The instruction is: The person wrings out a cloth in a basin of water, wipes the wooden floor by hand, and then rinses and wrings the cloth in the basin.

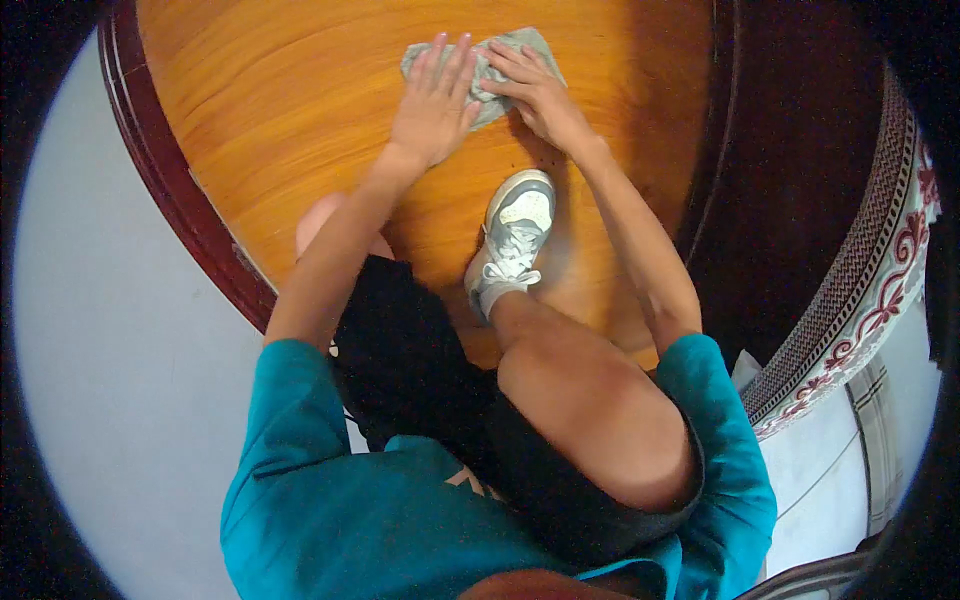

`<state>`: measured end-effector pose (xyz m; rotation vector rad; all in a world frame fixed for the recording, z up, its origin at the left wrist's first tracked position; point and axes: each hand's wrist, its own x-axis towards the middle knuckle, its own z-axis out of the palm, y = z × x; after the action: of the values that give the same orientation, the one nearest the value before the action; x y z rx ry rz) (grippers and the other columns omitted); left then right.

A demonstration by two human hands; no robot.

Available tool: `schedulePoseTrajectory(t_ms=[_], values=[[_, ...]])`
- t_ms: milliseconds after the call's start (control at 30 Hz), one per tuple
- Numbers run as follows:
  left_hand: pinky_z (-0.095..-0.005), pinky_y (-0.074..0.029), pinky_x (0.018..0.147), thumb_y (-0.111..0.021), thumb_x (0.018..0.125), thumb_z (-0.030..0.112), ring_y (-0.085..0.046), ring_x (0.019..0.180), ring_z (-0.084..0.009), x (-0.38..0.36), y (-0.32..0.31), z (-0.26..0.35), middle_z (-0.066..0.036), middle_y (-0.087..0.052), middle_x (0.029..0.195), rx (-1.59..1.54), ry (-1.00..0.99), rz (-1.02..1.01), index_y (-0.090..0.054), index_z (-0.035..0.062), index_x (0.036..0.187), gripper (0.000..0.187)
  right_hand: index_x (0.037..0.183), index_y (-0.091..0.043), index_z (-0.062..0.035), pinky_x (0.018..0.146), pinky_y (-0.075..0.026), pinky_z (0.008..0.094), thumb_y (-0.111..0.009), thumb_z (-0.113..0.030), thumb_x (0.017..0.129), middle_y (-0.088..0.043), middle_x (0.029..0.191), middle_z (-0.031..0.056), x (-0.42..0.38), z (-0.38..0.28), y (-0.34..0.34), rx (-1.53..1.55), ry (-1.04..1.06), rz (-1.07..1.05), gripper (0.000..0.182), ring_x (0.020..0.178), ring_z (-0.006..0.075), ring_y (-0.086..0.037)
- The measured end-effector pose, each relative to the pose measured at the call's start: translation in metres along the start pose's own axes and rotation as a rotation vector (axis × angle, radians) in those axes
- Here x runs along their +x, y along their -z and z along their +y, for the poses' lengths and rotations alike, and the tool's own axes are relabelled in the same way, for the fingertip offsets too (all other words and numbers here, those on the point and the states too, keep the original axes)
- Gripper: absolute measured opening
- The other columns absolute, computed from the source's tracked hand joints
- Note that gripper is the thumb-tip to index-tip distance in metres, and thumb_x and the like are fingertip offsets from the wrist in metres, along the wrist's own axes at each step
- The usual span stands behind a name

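Observation:
A crumpled pale grey-green cloth (535,45) lies on a glossy orange-brown wooden surface (300,110) at the top of the view. My left hand (437,105) rests flat over the cloth's left part, its fingers stretched forward. Over the right part, my right hand (540,95) presses down with its fingers extended and slightly spread. Both hands touch the cloth, and neither is wrapped around it. Part of the cloth is hidden beneath them.
My shoe (520,220), white and grey, stands on the wood just below the hands. Dark red trim (165,185) borders the wood at left. To the right are a dark brown surface (790,190) and a patterned fabric edge (885,290). A pale wall or floor (130,400) fills the left.

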<state>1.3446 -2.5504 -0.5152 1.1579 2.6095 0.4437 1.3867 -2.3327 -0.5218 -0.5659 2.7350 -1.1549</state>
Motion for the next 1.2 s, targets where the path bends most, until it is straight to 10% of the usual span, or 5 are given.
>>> schedulePoseTrajectory(t_ms=[367,833,1200], values=[[-0.0502,-0.013,0.123,-0.053,0.097,0.036,-0.014,0.153,-0.0362,-0.008,-0.021,0.072,-0.014,-0.021,0.164,-0.136,-0.124,-0.123,-0.032,0.0004,0.153,0.070,0.121,-0.068,-0.0094,0.122,-0.019,0.0537,-0.060,0.008,0.083,-0.047,0.152,0.0109,-0.102,-0.025,0.012,0.166,-0.326,0.043,0.042,0.147,0.0326,-0.034],[-0.0513,-0.017,0.122,-0.050,0.100,0.036,-0.020,0.150,-0.0380,0.019,0.025,-0.109,-0.014,-0.024,0.164,0.125,0.233,0.289,-0.027,0.0013,0.155,0.069,0.136,-0.058,-0.0109,0.116,-0.024,0.0577,-0.061,-0.011,0.094,-0.040,0.155,0.0177,0.122,-0.019,-0.025,-0.136,-0.054,0.234,0.042,0.145,0.0378,-0.032],[-0.0563,-0.016,0.121,-0.055,0.093,0.025,-0.016,0.151,-0.0426,-0.090,-0.006,0.022,-0.018,-0.022,0.163,-0.031,0.542,0.025,-0.031,-0.0032,0.153,0.070,0.144,-0.051,-0.0208,0.117,-0.024,0.0588,-0.063,-0.006,0.086,-0.032,0.160,0.0109,-0.007,-0.105,-0.066,-0.029,-0.208,-0.053,0.061,0.148,0.0352,-0.029]])
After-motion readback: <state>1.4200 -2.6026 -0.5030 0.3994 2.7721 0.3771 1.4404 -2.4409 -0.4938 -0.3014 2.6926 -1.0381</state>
